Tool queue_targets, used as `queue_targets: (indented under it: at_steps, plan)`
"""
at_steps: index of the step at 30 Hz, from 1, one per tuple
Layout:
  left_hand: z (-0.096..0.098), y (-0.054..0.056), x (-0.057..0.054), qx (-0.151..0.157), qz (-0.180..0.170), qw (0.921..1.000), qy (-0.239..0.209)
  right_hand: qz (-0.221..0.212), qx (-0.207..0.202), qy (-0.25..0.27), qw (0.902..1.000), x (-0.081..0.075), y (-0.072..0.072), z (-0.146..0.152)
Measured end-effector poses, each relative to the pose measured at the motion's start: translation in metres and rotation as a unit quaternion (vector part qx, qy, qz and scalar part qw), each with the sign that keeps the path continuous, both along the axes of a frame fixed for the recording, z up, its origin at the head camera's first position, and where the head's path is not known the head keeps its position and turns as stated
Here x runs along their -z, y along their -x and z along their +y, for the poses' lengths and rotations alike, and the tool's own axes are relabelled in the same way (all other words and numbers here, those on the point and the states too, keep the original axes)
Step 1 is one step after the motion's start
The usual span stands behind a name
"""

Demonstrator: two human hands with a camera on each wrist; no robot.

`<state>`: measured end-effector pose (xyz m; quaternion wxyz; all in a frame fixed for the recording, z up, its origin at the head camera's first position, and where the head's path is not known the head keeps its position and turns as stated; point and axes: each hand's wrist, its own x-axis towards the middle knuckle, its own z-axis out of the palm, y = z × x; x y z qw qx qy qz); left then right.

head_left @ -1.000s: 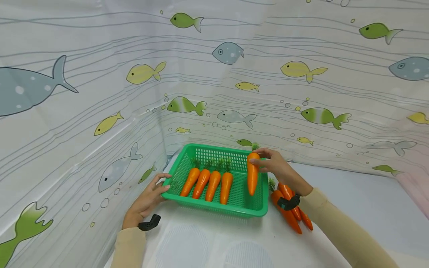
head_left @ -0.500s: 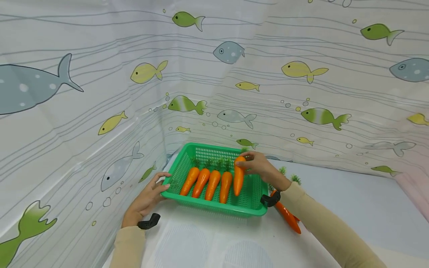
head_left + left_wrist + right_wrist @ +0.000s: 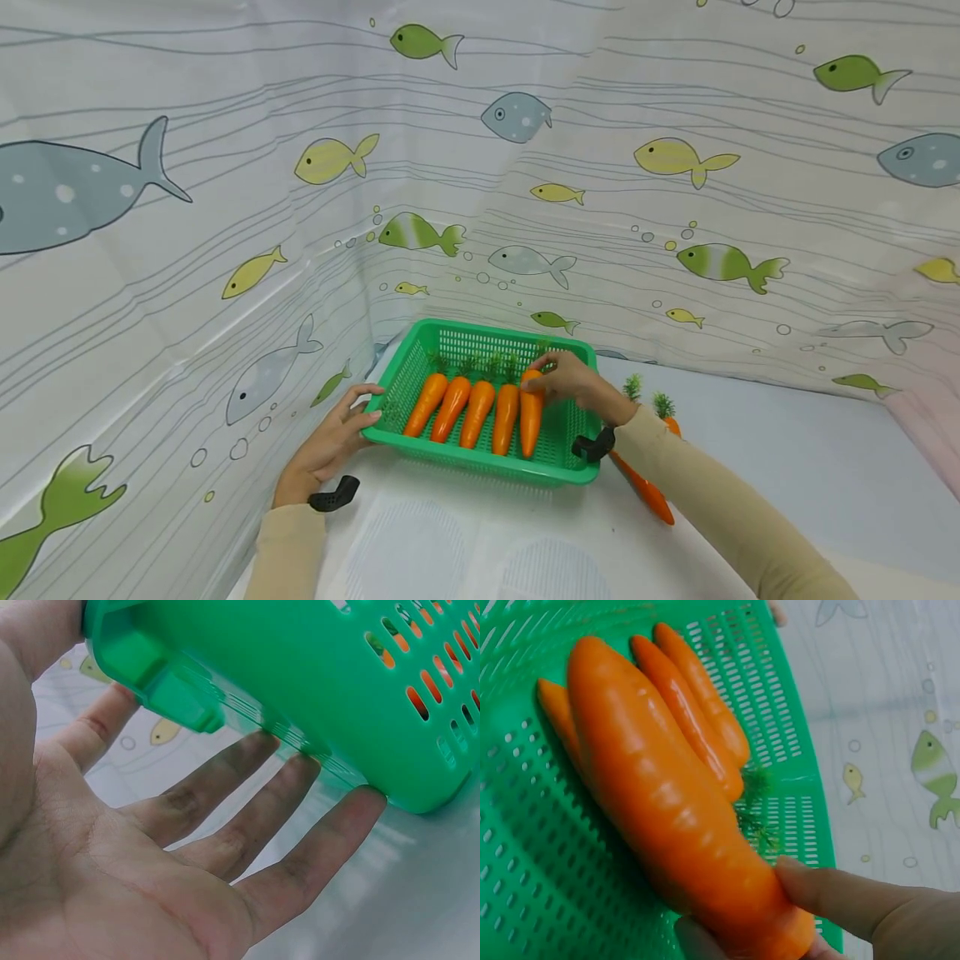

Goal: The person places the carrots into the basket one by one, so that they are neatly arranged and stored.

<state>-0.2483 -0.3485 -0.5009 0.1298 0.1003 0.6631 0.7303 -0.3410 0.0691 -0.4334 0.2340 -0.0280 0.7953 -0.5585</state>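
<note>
A green plastic basket (image 3: 480, 475) with slotted walls holds a row of orange carrots (image 3: 450, 408) with feathery green tops, tips toward the person. My right hand (image 3: 566, 379) pinches a carrot (image 3: 531, 425) near its thick top end, at the right of the row. In the right wrist view, thumb and fingers lie on either side of that carrot's (image 3: 652, 780) top end. My left hand (image 3: 337, 437) holds the basket's left front corner, thumb at the rim. The left wrist view shows the other fingertips against the basket's outer wall (image 3: 300, 697).
More carrots (image 3: 652, 496) lie on the white table (image 3: 787, 450) right of the basket, partly hidden by the right forearm. A fish-patterned white sheet (image 3: 600, 233) rises behind the basket and along the left. Each wrist wears a black camera (image 3: 335, 495).
My right hand has moved left and down with its carrot, from the basket's right side to beside the row. The left hand has stayed at the basket's corner.
</note>
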Motion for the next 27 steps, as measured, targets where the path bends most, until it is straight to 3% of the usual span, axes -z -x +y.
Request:
queue_targets:
  at_steps: [6, 17, 27]
  plan:
    - [0.001, 0.001, -0.003, 0.002, 0.000, 1.0000, 0.001, -0.013, -0.001, -0.037, 0.9992, 0.005, 0.000, -0.006]
    - [0.002, -0.002, -0.004, -0.001, -0.005, 1.0000, -0.006, -0.032, -0.017, -0.040, 0.9985, 0.011, 0.002, -0.009]
    - [0.001, 0.000, 0.001, -0.001, 0.001, 1.0000, -0.008, -0.004, -0.029, -0.089, 0.9956, 0.016, -0.001, -0.012]
